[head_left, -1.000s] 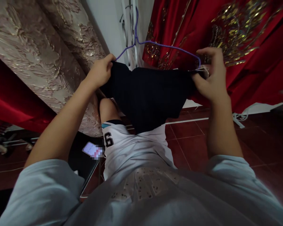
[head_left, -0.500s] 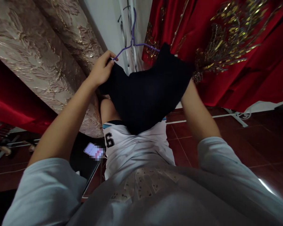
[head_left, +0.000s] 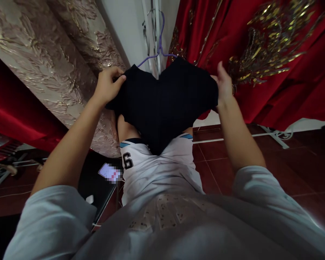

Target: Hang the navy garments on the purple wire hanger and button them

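A black garment hangs over a purple wire hanger, whose hook rises in front of a white rail. My left hand is closed on the garment's left top edge, where the hanger's left arm shows. At the garment's right top edge is my right hand, fingers raised and partly spread, its palm against the cloth. Most of the hanger is hidden under the cloth. The garment's lower point hangs down to my white shorts.
A red gown with gold embroidery hangs at the right. A beige embossed curtain fills the left, red fabric below it. A phone lies on a dark seat by my left leg. The floor is dark red tile.
The right hand let go of the hanger's right end, passed behind the black garment, and has come out at its right edge. The cloth now covers both hanger arms. The left hand kept its hold.
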{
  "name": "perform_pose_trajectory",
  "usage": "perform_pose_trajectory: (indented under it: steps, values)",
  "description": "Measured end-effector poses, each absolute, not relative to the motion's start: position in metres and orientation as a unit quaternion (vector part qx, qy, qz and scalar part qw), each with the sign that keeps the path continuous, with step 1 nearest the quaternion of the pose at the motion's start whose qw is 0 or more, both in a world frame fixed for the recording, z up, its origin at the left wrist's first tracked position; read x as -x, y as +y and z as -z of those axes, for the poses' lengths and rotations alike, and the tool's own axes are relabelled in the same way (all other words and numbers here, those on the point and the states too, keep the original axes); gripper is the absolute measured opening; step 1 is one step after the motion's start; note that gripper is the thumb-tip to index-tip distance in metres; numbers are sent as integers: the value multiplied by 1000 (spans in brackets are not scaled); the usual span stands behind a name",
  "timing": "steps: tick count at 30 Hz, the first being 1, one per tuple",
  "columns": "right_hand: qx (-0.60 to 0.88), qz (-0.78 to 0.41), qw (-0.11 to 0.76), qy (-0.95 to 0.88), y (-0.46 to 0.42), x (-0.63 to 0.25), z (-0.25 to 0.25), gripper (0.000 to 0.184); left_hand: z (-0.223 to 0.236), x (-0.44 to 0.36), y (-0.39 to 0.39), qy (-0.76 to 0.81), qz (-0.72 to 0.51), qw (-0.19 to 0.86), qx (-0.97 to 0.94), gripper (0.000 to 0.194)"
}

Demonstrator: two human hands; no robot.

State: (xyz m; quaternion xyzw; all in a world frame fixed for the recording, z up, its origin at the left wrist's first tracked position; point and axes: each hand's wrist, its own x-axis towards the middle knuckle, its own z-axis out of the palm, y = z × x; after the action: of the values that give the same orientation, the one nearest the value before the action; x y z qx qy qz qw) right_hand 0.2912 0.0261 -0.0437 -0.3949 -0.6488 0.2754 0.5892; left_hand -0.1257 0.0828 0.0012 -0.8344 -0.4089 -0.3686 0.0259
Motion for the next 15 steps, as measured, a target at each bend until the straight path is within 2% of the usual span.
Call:
perform_pose_trajectory:
  steps: [1, 3, 5, 7, 9, 10, 11, 12, 14, 15]
  values:
    - [392, -331, 574, -638, 26, -297, 41, 58, -4, 118, 81, -410, 376, 28, 830, 55]
    - [379, -387, 561, -625, 24, -305, 33, 43, -13, 100, 77, -423, 385, 38, 819, 34]
    - [362, -354, 585, -634, 17, -307, 25, 25, -25, 81, 72, -443, 399, 77, 799, 16]
    - [337, -332, 612, -633, 3, -301, 20, 21, -35, 63, 64, -434, 429, 126, 782, 21]
    - [309, -326, 641, -623, -18, -286, 21, 18, -42, 48, 49, -386, 476, 121, 781, 30]
    - [296, -324, 648, -622, -31, -275, 25, 18, -44, 40, 39, -362, 498, 69, 785, 27]
    - [287, -318, 650, -628, -44, -262, 29, 21, -45, 33, 27, -347, 514, -22, 784, 20]
    - [286, -312, 636, -645, -58, -248, 35, 27, -45, 26, 14, -341, 522, -143, 769, 23]
    - [268, -299, 523, -752, -80, -218, 46, 37, -42, 17, -18, -333, 501, -394, 695, 40]
    - [252, -281, 440, -815, -86, -205, 50, 40, -40, 17, -34, -333, 481, -483, 651, 39]
